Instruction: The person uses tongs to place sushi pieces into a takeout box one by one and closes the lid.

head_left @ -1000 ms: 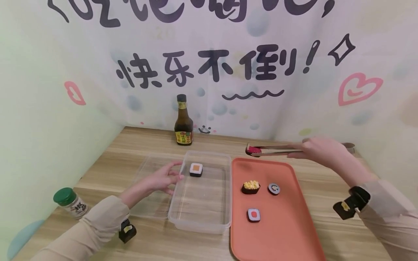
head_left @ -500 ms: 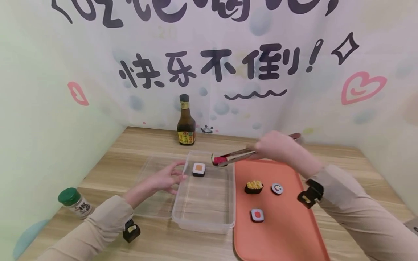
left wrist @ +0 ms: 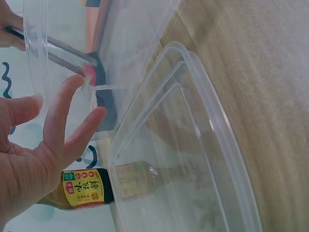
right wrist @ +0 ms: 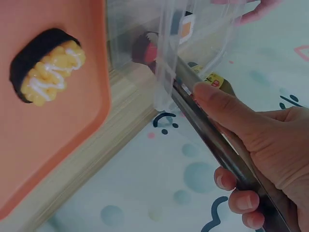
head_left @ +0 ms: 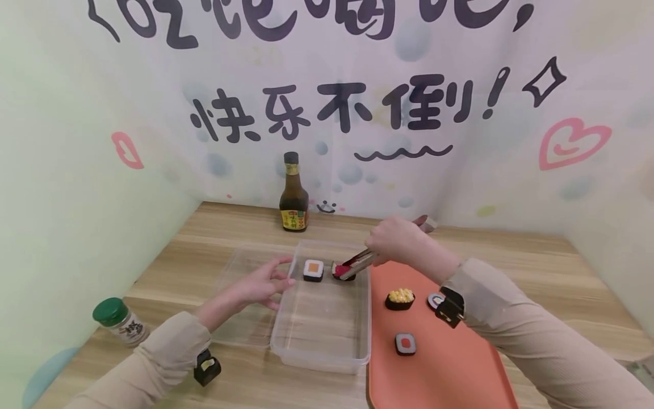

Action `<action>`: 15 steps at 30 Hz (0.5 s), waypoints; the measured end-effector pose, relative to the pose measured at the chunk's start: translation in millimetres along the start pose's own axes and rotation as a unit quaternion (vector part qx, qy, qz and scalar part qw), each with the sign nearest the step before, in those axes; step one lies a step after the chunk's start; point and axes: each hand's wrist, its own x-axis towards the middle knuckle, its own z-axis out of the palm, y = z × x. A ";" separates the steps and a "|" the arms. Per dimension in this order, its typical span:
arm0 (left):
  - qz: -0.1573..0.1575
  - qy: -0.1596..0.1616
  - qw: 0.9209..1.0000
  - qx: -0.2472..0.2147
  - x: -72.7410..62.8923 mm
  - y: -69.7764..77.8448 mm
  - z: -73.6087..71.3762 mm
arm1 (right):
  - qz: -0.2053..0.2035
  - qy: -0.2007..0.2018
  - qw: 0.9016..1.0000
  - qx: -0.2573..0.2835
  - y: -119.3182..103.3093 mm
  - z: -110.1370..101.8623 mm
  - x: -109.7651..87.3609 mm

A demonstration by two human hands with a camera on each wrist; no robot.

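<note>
Our right hand [head_left: 397, 241] pinches tongs [right wrist: 217, 146] around red-topped sushi [head_left: 340, 271] inside the clear box [head_left: 322, 361] at one o'clock; our left hand [head_left: 260, 284] spreads its fingers beside the box's ten o'clock rim.

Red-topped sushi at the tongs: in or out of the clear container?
In: the head view shows the red-topped sushi inside the clear container, beside the orange-centred roll. Bottom contact: cannot tell.

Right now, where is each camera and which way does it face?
Head: on the head, forward and down at box, tray, left hand, right hand.
Left wrist: on that wrist, past left hand at lid, bottle.
Right wrist: on that wrist, past right hand along tongs toward box.
Wrist views share both hands and bottle.
</note>
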 end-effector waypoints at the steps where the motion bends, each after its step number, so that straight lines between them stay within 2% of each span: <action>1: 0.001 -0.002 1.000 0.001 0.0 0.1 0.4 | 0.003 0.000 1.000 0.001 1.0 1.2 -2.4; 4: 0.005 -0.009 1.000 0.004 0.0 0.8 1.9 | 0.017 0.011 1.000 0.016 6.9 7.2 -15.2; 7: 0.007 -0.012 1.000 0.002 0.0 1.5 3.0 | 0.038 0.045 0.996 0.060 16.7 18.1 -34.6; 11: 0.002 -0.010 1.000 0.006 -1.1 2.1 2.0 | 0.065 0.130 0.983 0.112 30.2 36.6 -67.3; 15: 0.000 -0.012 1.000 0.006 -2.1 2.0 0.0 | 0.076 0.213 0.967 0.121 39.1 55.5 -102.1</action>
